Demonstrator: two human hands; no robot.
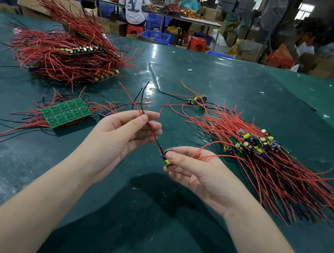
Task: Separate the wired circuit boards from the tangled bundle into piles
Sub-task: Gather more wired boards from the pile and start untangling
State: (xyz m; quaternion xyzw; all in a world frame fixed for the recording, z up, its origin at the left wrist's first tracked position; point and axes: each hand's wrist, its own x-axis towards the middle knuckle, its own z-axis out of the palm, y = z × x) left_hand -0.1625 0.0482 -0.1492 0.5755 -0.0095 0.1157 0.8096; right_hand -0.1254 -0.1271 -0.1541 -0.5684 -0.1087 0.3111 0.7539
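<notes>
The left hand (127, 130) is pinching red and black wires (152, 134) at eleven o'clock while the right hand (196, 169) is gripping their small circuit board (167, 158), bearing blue and yellow parts.

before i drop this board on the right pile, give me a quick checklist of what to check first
1. Right hand has a grip on the small circuit board: ok.
2. Left hand pinches that board's black and red wires: ok.
3. The held board's wires are free of the other piles: ok, they hang in the air.
4. Right pile has room on the near side: ok.
5. Wires all run the same way on that pile: not ok, a few boards lie astray behind it.
6. Solder joints on the held board are sound: cannot tell.
</notes>
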